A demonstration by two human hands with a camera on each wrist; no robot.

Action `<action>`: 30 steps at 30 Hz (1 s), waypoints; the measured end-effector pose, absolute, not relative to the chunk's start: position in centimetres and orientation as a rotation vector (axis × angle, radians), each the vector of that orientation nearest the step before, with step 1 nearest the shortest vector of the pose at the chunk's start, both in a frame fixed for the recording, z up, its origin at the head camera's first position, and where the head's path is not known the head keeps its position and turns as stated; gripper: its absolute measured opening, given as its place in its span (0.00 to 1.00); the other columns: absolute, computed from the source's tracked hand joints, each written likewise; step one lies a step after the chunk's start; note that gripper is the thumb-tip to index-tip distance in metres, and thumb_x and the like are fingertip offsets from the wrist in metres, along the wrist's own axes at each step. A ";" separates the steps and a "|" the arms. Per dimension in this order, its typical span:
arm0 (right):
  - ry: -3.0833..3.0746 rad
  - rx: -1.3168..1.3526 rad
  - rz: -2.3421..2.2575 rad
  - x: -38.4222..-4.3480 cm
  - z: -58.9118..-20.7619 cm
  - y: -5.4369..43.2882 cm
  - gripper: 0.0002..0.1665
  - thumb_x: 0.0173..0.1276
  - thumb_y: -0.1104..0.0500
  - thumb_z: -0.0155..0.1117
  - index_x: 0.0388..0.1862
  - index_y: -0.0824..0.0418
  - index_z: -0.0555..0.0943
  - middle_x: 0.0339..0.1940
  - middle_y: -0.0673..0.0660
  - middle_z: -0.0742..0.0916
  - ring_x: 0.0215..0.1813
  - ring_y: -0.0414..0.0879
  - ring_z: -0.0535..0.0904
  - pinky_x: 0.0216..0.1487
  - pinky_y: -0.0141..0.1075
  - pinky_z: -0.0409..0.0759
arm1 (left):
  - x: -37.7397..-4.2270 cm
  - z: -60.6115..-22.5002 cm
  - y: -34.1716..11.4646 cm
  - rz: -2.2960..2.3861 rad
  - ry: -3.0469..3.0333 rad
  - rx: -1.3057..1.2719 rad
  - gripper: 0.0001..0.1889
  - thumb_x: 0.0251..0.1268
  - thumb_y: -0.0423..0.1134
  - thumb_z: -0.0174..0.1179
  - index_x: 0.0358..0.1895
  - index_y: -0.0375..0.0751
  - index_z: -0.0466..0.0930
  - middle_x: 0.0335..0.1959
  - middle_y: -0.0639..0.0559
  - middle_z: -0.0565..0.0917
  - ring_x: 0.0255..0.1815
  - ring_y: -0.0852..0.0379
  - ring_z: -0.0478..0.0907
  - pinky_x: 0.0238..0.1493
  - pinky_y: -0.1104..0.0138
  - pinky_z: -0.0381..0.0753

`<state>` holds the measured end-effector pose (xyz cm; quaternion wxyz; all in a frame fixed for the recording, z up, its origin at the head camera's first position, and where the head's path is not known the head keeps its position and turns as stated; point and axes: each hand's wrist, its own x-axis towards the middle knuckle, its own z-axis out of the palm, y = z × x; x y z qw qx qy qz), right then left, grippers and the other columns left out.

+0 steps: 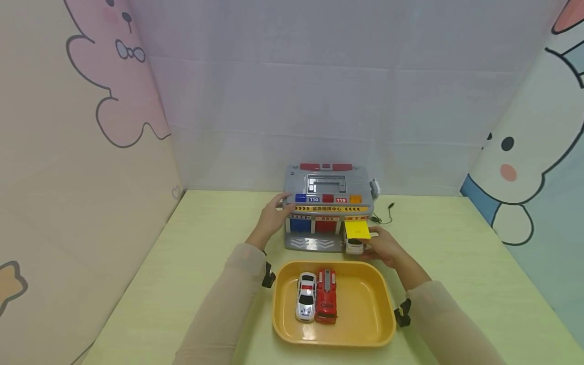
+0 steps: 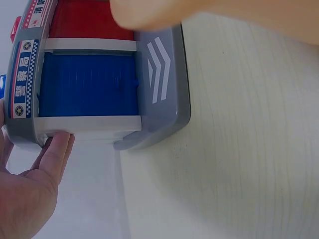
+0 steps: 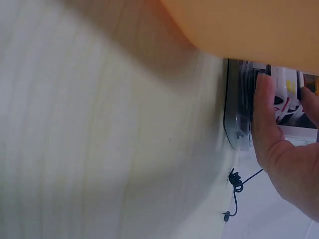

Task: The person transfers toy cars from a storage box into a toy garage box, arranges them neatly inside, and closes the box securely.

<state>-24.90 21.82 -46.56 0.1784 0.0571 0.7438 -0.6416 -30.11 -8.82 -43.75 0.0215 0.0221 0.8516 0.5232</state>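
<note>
A grey toy garage (image 1: 328,245) with a blue door (image 2: 89,84) and a red door (image 1: 326,226) stands at the back of the table. My left hand (image 1: 271,219) grips its left upper edge, with fingers (image 2: 59,157) under the roof overhang. At the right bay, my right hand (image 1: 384,246) holds a white toy car (image 1: 354,247) with red and yellow markings between thumb and fingers. The car sits partly inside the bay, under a raised yellow door (image 1: 357,229). In the right wrist view the hand hides part of the car (image 3: 285,84).
In front of the garage lies a yellow tray (image 1: 365,340) with a white toy police car (image 1: 306,297) and a red toy fire truck (image 1: 326,296) side by side. A thin black cable (image 1: 388,215) lies right of the garage. Behind it hangs a pale cloth (image 1: 274,101).
</note>
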 end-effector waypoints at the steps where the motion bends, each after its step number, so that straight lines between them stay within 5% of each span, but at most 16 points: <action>1: 2.101 0.163 -1.827 -24.9 -46.6 21.8 0.35 0.75 0.65 0.53 0.71 0.75 0.49 0.58 0.79 0.71 0.33 0.51 0.84 0.39 0.42 0.85 | -30.1 -43.7 -8.8 1.625 2.638 0.070 0.26 0.71 0.53 0.56 0.70 0.56 0.67 0.68 0.42 0.70 0.62 0.42 0.72 0.58 0.49 0.75; 8: 2.069 0.137 -1.911 -24.5 -46.7 21.7 0.28 0.76 0.65 0.51 0.64 0.78 0.53 0.61 0.80 0.67 0.42 0.52 0.82 0.49 0.46 0.82 | -30.0 -43.7 -8.8 1.607 2.648 0.059 0.26 0.72 0.54 0.56 0.70 0.57 0.67 0.68 0.42 0.70 0.64 0.42 0.70 0.58 0.48 0.74; 16: 2.148 -0.004 -1.864 -24.2 -47.3 22.7 0.18 0.67 0.70 0.57 0.51 0.79 0.65 0.49 0.69 0.80 0.45 0.48 0.79 0.57 0.47 0.77 | -30.0 -43.7 -8.8 1.612 2.651 0.054 0.26 0.71 0.54 0.56 0.70 0.56 0.68 0.67 0.41 0.70 0.63 0.42 0.71 0.58 0.48 0.75; 21: 2.251 -0.012 -1.764 -24.2 -47.9 22.8 0.21 0.65 0.68 0.60 0.54 0.82 0.73 0.48 0.67 0.83 0.46 0.49 0.76 0.55 0.46 0.76 | -30.2 -43.9 -8.8 1.601 2.657 0.056 0.26 0.71 0.55 0.55 0.70 0.57 0.67 0.68 0.42 0.70 0.63 0.42 0.71 0.58 0.48 0.75; 30: 2.275 0.012 -1.792 -24.4 -48.1 22.4 0.26 0.68 0.68 0.58 0.61 0.82 0.69 0.57 0.74 0.78 0.55 0.58 0.76 0.59 0.50 0.75 | -30.3 -44.0 -8.8 1.610 2.649 0.071 0.27 0.71 0.55 0.55 0.71 0.57 0.66 0.67 0.42 0.70 0.63 0.42 0.71 0.58 0.48 0.75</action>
